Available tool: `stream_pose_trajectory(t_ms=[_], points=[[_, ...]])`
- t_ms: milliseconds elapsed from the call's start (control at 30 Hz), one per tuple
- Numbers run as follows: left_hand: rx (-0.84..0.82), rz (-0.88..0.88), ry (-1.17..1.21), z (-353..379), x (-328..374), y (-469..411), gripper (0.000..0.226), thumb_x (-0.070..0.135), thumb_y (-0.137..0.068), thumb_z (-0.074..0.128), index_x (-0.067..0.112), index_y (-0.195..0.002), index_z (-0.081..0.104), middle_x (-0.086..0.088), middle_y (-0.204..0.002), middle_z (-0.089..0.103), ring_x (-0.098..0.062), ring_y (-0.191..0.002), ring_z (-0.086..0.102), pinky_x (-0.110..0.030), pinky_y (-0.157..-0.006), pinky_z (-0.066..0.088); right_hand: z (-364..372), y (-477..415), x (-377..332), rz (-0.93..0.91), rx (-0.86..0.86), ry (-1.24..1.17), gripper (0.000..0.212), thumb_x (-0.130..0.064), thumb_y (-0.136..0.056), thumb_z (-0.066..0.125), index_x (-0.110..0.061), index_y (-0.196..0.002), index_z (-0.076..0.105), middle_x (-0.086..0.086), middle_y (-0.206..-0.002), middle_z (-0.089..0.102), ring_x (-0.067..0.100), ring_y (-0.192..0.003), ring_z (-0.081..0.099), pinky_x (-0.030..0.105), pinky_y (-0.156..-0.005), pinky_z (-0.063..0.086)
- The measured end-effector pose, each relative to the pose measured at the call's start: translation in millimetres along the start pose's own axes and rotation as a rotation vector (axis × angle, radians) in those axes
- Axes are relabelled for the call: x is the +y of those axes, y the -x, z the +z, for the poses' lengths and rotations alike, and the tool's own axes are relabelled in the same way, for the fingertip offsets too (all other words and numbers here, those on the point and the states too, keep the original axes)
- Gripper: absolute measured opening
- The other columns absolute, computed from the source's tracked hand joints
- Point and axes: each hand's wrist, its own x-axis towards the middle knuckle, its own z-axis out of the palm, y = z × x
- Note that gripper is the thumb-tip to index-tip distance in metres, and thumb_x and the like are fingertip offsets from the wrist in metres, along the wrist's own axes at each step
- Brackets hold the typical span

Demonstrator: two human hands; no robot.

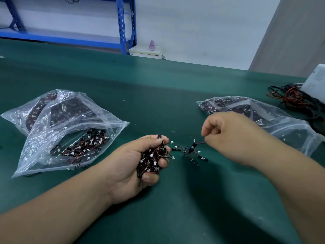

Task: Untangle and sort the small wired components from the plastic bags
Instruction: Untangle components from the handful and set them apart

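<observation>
My left hand (133, 166) grips a tangled bunch of small wired components (153, 159), black parts with red-black wires and white plugs. To its right, my right hand (230, 136) pinches the wire of a small cluster of components (190, 151) that hangs just above the green table (175, 208), still linked by wires toward the bunch. An open clear plastic bag (70, 138) with more components lies at the left. Another clear bag (255, 113) of components lies behind my right hand.
A further bag (31, 110) lies under the left one. At the far right sit a tangle of red and black cables (292, 99) and a white device (314, 81). Small white bits dot the table. Blue shelving (123, 23) stands beyond the far edge.
</observation>
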Motion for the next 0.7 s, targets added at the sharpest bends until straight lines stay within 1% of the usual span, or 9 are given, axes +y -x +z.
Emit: stream_pose_trajectory(t_ms=[100,167,267,333,400,467,600,700], points=[[-0.010,-0.001,-0.006,-1.8,-0.5,-0.6,0.017,0.020,-0.066,0.074,0.019,-0.083,0.072,-0.002,-0.080,0.064,-0.014,-0.055,0.055,-0.015,-0.033,0.028,-1.1,-0.3,0.2,0.010,-0.059,0.065,0.017,-0.014,-0.077,0.060,-0.031,-0.072,0.064,-0.011,-0.065,0.066,0.011,-0.058,0.063,0.034,-0.058,0.056],[-0.017,-0.001,-0.004,-2.2,-0.5,-0.3,0.017,0.021,-0.067,0.074,0.019,-0.084,0.072,-0.002,-0.080,0.064,-0.014,-0.055,0.055,-0.015,-0.033,0.029,-1.9,1.0,-0.4,0.017,-0.126,0.115,0.019,-0.014,-0.077,0.059,-0.032,-0.074,0.065,-0.010,-0.068,0.067,0.014,-0.059,0.065,0.038,-0.060,0.059],[-0.013,0.003,-0.011,-1.7,-0.5,-0.3,0.017,0.021,-0.067,0.074,0.019,-0.084,0.073,-0.002,-0.080,0.064,-0.014,-0.055,0.055,-0.014,-0.033,0.028,0.1,1.7,1.2,0.010,-0.206,0.255,0.013,-0.018,-0.080,0.061,-0.029,-0.075,0.064,-0.013,-0.073,0.066,0.006,-0.064,0.061,0.029,-0.063,0.056],[-0.009,0.005,-0.018,-1.1,-0.7,-0.4,0.017,0.021,-0.066,0.074,0.019,-0.083,0.073,-0.003,-0.080,0.064,-0.014,-0.054,0.055,-0.015,-0.033,0.027,2.1,1.6,3.2,0.000,-0.216,0.305,0.009,-0.028,-0.083,0.069,-0.028,-0.076,0.063,-0.013,-0.076,0.064,0.003,-0.069,0.059,0.028,-0.066,0.053],[-0.005,0.009,-0.022,-0.7,-0.6,-0.2,0.017,0.021,-0.066,0.074,0.019,-0.083,0.073,-0.003,-0.079,0.064,-0.014,-0.054,0.054,-0.015,-0.033,0.027,5.1,1.1,4.9,0.003,-0.239,0.327,0.018,-0.039,-0.084,0.073,-0.028,-0.077,0.062,-0.012,-0.077,0.062,0.004,-0.072,0.057,0.028,-0.068,0.051],[-0.004,0.011,-0.026,0.0,-0.5,0.1,0.018,0.021,-0.066,0.074,0.019,-0.083,0.073,-0.003,-0.079,0.064,-0.014,-0.054,0.055,-0.015,-0.033,0.027,8.9,-0.2,6.4,0.016,-0.264,0.338,0.022,-0.045,-0.083,0.073,-0.027,-0.077,0.061,-0.012,-0.078,0.061,0.005,-0.073,0.057,0.028,-0.070,0.051],[0.002,0.009,-0.028,0.9,-0.3,1.3,0.017,0.021,-0.067,0.073,0.019,-0.084,0.072,-0.003,-0.079,0.063,-0.014,-0.054,0.055,-0.015,-0.033,0.027,16.1,-1.4,8.0,0.051,-0.277,0.360,0.037,-0.060,-0.075,0.074,-0.027,-0.082,0.062,-0.009,-0.081,0.064,0.009,-0.076,0.060,0.033,-0.076,0.055],[0.010,0.002,-0.032,1.3,-0.2,2.8,0.016,0.020,-0.068,0.072,0.019,-0.083,0.072,-0.003,-0.079,0.063,-0.014,-0.054,0.054,-0.015,-0.033,0.027,18.4,-2.2,8.7,0.076,-0.293,0.351,0.044,-0.064,-0.071,0.076,-0.023,-0.080,0.064,-0.006,-0.075,0.066,0.011,-0.072,0.061,0.030,-0.069,0.054]])
